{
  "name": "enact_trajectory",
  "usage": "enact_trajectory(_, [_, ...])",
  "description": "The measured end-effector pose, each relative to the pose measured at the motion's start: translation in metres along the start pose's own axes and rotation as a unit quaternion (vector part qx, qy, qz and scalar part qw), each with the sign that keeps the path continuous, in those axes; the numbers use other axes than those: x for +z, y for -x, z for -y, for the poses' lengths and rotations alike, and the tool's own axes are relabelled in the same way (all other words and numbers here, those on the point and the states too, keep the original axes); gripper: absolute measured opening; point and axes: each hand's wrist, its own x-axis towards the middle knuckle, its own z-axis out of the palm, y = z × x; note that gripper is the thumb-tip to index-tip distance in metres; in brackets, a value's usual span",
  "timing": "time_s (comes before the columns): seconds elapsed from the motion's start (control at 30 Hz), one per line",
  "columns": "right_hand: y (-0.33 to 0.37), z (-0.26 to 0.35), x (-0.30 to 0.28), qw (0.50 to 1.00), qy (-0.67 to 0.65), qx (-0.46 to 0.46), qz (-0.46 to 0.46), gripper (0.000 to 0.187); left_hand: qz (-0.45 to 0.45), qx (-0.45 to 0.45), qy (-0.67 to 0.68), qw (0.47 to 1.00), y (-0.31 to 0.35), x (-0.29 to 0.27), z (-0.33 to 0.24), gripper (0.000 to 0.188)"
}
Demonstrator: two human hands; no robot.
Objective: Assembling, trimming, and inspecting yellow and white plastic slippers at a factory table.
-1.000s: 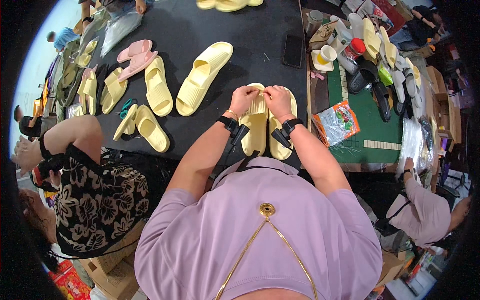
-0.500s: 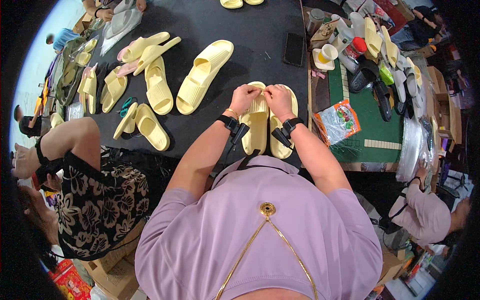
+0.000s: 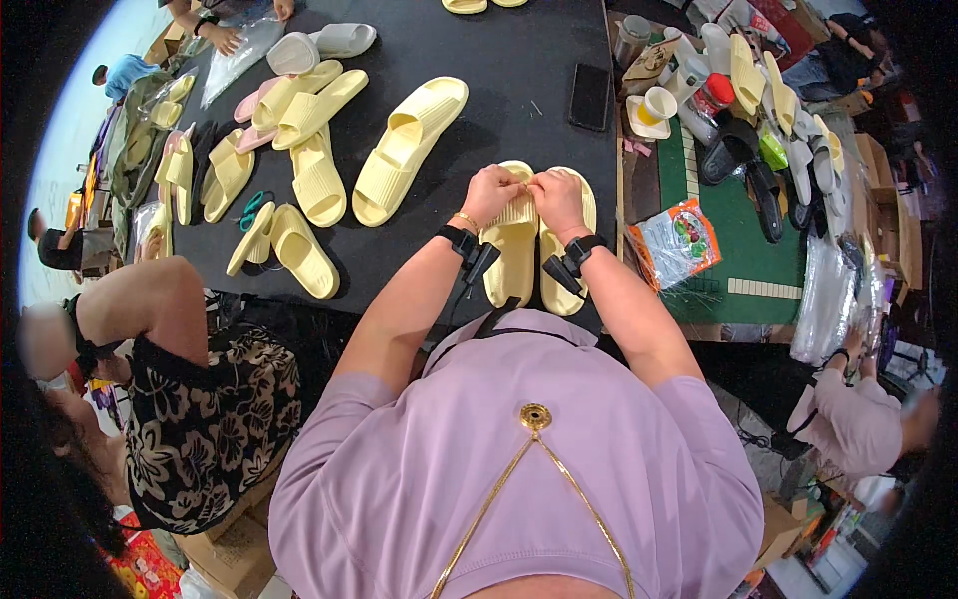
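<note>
My left hand (image 3: 493, 196) and my right hand (image 3: 558, 199) meet over a pair of pale yellow slippers at the near edge of the black table. Thumbs and forefingers are pinched together, tip to tip. Whatever sits between them is too small to make out. Beneath my left hand lies the left slipper (image 3: 512, 262), its ribbed strap partly covered by my fingers. The right slipper (image 3: 587, 205) lies beside it, largely hidden by my right hand and wrist. Both slippers rest soles down, heels toward me.
Left of my hands lie a larger yellow slipper (image 3: 407, 155), several other yellow slippers, green-handled scissors (image 3: 250, 211) and grey slippers (image 3: 342, 40). A dark phone (image 3: 589, 97) lies at the right edge. A green mat (image 3: 738, 255) bears an orange packet (image 3: 675, 245). Co-workers are on both sides.
At the far left, a co-worker's grey slippers have moved off the clear plastic bag to beside the yellow ones, and that person's hand is on the bag. My hands stay nearly still.
</note>
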Motion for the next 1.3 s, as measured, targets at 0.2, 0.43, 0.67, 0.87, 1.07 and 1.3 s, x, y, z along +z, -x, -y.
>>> enact_trajectory(0.2, [0.002, -0.001, 0.001, 1.000, -0.003, -0.018, -0.009, 0.007, 0.037, 0.033, -0.033, 0.998, -0.006, -0.007, -0.005, 0.019])
enact_trajectory(0.43, [0.000, -0.001, 0.000, 0.999, -0.001, -0.036, -0.026, 0.007, 0.085, 0.014, -0.045, 0.995, -0.009, -0.015, -0.018, 0.020])
enact_trajectory(0.67, [0.002, 0.014, -0.017, 0.996, -0.051, 0.010, -0.069, 0.012, -0.065, 0.071, -0.048, 0.994, 0.015, -0.021, -0.018, 0.022])
enact_trajectory(0.87, [0.050, 0.059, -0.074, 0.975, -0.029, 0.132, 0.175, 0.039, -0.309, 0.002, -0.113, 0.944, 0.027, -0.075, 0.009, 0.028])
enact_trajectory(1.07, [0.069, 0.037, -0.041, 0.947, 0.065, 0.210, 0.235, 0.062, -0.245, -0.042, -0.300, 0.921, 0.009, -0.101, 0.032, 0.043])
enact_trajectory(1.3, [0.061, 0.009, -0.057, 0.950, 0.074, 0.276, 0.123, 0.040, -0.146, -0.050, -0.479, 0.864, -0.009, -0.114, 0.035, 0.029])
